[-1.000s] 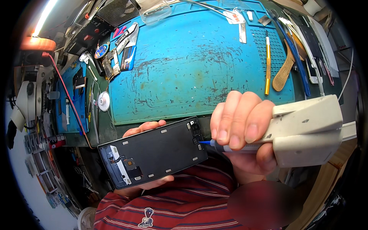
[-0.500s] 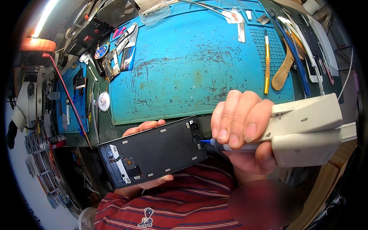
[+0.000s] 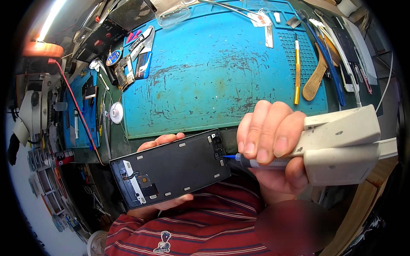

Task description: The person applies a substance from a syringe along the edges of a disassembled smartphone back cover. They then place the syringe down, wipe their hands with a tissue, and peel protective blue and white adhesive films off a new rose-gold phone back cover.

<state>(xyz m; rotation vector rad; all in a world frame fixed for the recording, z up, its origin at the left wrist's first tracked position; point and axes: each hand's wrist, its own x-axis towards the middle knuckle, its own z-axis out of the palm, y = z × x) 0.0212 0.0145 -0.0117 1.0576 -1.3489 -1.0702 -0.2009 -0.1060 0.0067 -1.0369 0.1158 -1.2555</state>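
My left hand [image 3: 181, 199] holds a black phone frame [image 3: 168, 168] from beneath, its thumb at the near edge and fingertips at the far edge. Small pale rectangles line the frame's border, and a white strip crosses its left end. Closed in my right hand [image 3: 273, 136] is a glue dispenser: a syringe with a blue needle tip [image 3: 231, 157] set in a cream-coloured holder [image 3: 341, 145]. The tip meets the right end of the frame, beside small dark recesses; whether it touches cannot be made out.
A scuffed blue work mat [image 3: 205, 81] covers the bench. Circuit boards [image 3: 124, 72] and small parts lie at its left, near a white spool [image 3: 116, 112]. At the right are a yellow-handled knife [image 3: 297, 72], a wooden-handled tool [image 3: 315, 81] and a blue tool [image 3: 333, 64].
Both hands stay almost in place. The dispenser and the phone frame have shifted by only a hair to the right.
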